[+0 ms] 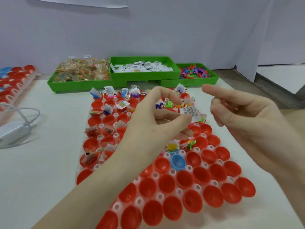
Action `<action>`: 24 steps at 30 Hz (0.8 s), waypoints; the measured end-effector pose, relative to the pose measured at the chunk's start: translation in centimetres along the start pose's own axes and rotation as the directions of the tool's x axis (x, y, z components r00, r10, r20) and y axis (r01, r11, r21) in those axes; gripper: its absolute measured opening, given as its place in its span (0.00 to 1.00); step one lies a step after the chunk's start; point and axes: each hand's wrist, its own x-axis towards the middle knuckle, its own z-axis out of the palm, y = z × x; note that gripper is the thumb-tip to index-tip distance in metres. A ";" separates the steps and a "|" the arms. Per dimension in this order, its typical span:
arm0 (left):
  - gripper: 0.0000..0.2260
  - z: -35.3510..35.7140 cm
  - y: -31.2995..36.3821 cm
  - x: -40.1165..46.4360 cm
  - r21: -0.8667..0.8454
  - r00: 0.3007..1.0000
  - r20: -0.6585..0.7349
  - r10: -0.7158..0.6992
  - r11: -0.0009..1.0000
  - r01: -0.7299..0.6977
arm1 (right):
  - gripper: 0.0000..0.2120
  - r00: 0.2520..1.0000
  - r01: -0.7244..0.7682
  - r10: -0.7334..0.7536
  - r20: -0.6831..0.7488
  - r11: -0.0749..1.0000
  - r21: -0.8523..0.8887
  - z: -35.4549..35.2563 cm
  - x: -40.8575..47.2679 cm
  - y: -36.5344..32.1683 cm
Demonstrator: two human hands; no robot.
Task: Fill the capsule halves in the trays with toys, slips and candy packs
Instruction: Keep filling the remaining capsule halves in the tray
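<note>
— What sits behind the capsule tray (165,187)?
— Three bins side by side: candy packs (82,70) left, slips (143,66) middle, toys (194,71) right.
— And left?
— A second tray (16,83) and a charger (11,129), on the counter (54,129).

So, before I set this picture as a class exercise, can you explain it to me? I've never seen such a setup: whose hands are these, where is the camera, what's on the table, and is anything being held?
There is no machine here. A person wears one camera on the head, looking down at their own hands. The left hand pinches a printed paper slip. The right hand is loosely curled and seems to hold nothing. Under them lies a clear tray of red capsule halves; the far ones are filled, the near ones empty. Behind stand green bins of candy packs, slips and small toys. At left lies a white charger.
</note>
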 end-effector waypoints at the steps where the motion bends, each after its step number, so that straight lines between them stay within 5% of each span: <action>1: 0.10 0.2 -0.1 0.0 -0.003 1.000 0.001 -0.003 1.000 0.003 | 0.19 0.999 0.007 -0.006 -0.034 1.000 0.027 0.2 -0.1 0.0; 5: 0.08 1.4 -0.6 -0.2 0.009 1.000 0.024 -0.011 1.000 0.011 | 0.10 0.985 -0.055 0.091 -0.150 0.972 0.229 1.3 0.2 0.2; 10: 0.10 3.0 -0.7 -0.2 0.050 0.999 0.028 -0.017 0.999 0.015 | 0.13 0.971 -0.012 0.098 -0.218 0.932 0.362 2.8 0.9 0.3; 16: 0.06 3.4 0.0 -0.1 -0.099 0.999 -0.031 0.026 0.995 -0.029 | 0.19 0.962 -0.080 0.152 -0.225 0.950 0.302 3.5 1.0 0.2; 21: 0.07 2.9 0.2 -0.2 -0.056 0.994 -0.084 0.075 0.995 -0.080 | 0.18 0.969 -0.105 0.163 -0.186 0.952 0.289 3.6 0.9 0.4; 24: 0.07 2.3 0.5 -0.2 -0.048 0.994 -0.090 0.061 0.997 -0.065 | 0.18 0.958 -0.022 0.062 -0.281 0.989 0.145 2.6 0.6 0.2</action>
